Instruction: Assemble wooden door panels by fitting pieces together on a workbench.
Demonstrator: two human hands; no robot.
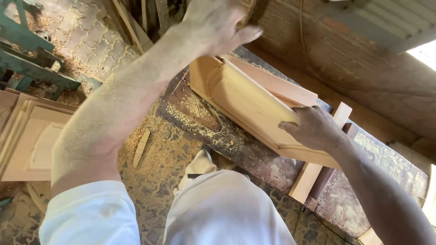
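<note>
the raised-panel cabinet door (pixel 247 104) stands tilted on its long edge across the middle of the frame, its lower edge on the worn, sawdust-strewn workbench (pixel 254 156) and on a pale wood strip (pixel 313 174) that runs from the centre right down toward the lower middle. propped like this, it looks likely to slide along the dusty bench top or tip flat if the grip on it loosens, since only one hand steadies it. loose shavings under its edge would make such a slip easier, and a fall could bruise the moulded profile.

the right hand (pixel 313 128), right of centre, is clamped on the door's near end, fingers curled over the face and palm against the frame edge. the left hand (pixel 213 22), at the top centre, is lifted above the door's far end; its fingers are loosely bent with the thumb sticking out. something brownish shows at its fingertips against the top edge of the frame, but i cannot tell whether it grips it.

at the left edge lies another panelled door (pixel 32 140) over the shavings-covered stone floor (pixel 159 154), with a green machine frame (pixel 27 59) in the upper left.
</note>
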